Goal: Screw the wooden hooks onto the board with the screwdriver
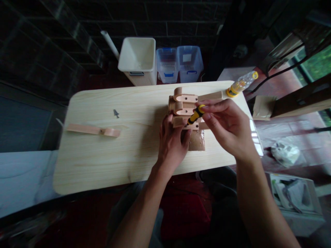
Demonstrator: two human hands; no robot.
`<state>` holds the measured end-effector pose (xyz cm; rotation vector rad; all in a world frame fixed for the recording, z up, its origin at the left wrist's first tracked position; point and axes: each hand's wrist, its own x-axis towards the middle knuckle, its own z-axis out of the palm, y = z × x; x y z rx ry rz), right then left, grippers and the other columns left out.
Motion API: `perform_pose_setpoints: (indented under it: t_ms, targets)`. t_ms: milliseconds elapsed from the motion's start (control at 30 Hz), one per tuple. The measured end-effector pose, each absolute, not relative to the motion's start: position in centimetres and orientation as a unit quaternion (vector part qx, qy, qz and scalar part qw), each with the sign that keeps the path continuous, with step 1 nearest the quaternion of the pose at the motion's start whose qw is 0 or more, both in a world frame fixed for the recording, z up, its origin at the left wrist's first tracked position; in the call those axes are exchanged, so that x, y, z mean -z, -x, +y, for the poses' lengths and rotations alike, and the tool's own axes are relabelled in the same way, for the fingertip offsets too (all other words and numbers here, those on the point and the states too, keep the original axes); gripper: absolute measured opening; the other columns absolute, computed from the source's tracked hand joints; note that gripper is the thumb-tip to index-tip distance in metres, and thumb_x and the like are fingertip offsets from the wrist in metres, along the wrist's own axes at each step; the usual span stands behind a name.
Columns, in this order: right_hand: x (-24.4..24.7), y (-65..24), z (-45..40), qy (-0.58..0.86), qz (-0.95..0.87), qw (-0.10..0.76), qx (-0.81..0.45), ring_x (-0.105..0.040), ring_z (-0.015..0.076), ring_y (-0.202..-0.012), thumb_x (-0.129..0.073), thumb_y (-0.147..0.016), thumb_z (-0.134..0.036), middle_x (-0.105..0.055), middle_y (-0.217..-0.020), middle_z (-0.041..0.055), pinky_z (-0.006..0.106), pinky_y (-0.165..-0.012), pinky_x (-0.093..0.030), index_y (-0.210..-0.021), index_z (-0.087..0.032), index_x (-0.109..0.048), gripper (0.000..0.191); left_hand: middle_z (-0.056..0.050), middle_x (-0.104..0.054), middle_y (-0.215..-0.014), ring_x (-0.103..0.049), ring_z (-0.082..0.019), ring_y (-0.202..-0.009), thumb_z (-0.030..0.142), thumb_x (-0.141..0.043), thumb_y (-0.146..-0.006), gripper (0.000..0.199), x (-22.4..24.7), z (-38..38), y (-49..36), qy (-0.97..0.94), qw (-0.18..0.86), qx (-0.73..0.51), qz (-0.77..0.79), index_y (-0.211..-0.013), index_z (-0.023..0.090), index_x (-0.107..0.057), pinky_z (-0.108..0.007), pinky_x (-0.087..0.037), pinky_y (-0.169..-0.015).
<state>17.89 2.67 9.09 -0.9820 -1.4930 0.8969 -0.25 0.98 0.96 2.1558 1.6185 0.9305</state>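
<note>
While the right hand [224,122] pinches a short yellow-and-black screwdriver [195,116] by its handle end, the left hand [172,146] braces the nearest curl-ended pale wooden strip [191,126] on the brown cardboard block [199,144]; whether it pinches, I cannot tell. Work looks partway along: two similar strips [190,99] sit on the block's far part, while a fourth strip [88,129] and grey screws [116,113] lie left of the block, seemingly not yet used. Beyond the block, a clear plastic tub [196,60] bears an unreadable white label [186,58].

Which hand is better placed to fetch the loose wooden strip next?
Probably the left hand: it is nearer the strip and holds no tool, though it touches a wooden piece. The right hand, farther off, grips the screwdriver.
</note>
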Motion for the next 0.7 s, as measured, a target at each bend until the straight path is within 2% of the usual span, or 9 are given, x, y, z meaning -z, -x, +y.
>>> perform_pose_setpoints:
  t_ms: [200, 300, 700]
  targets:
    - [-9.51, -17.90, 2.49, 0.408, -0.629, 0.529, -0.399, -0.079, 0.0263, -0.134, -0.077, -0.106, -0.034, -0.083, -0.135, 0.0042, 0.047, -0.115, -0.069, -0.113, -0.029, -0.078, 0.009, -0.018, -0.048, -0.172, -0.041, -0.042, -0.165, 0.037, -0.062, -0.111, 0.037, -0.97, 1.01, 0.29, -0.747, 0.161, -0.308, 0.567, -0.146, 0.024, -0.065, -0.068, -0.042, -0.134]
    - [-9.42, -17.83, 2.50, 0.405, -0.625, 0.534, -0.400, -0.077, 0.0258, -0.137, -0.078, -0.105, -0.032, -0.083, -0.134, 0.0033, 0.046, -0.116, -0.068, -0.113, -0.030, -0.078, 0.008, -0.019, -0.047, -0.173, -0.040, -0.042, -0.165, 0.037, -0.062, -0.112, 0.038, -0.99, 1.04, 0.33, -0.750, 0.158, -0.306, 0.565, -0.147, 0.024, -0.065, -0.068, -0.041, -0.135]
    - [-9.21, -17.58, 2.59, 0.395, -0.623, 0.545, -0.399, -0.079, 0.0233, -0.132, -0.079, -0.105, -0.029, -0.083, -0.130, 0.0020, 0.043, -0.115, -0.068, -0.113, -0.031, -0.077, 0.008, -0.021, -0.047, -0.171, -0.040, -0.042, -0.165, 0.039, -0.061, -0.113, 0.038, -0.90, 1.07, 0.36, -0.753, 0.148, -0.311, 0.560, -0.147, 0.023, -0.063, -0.068, -0.042, -0.133]
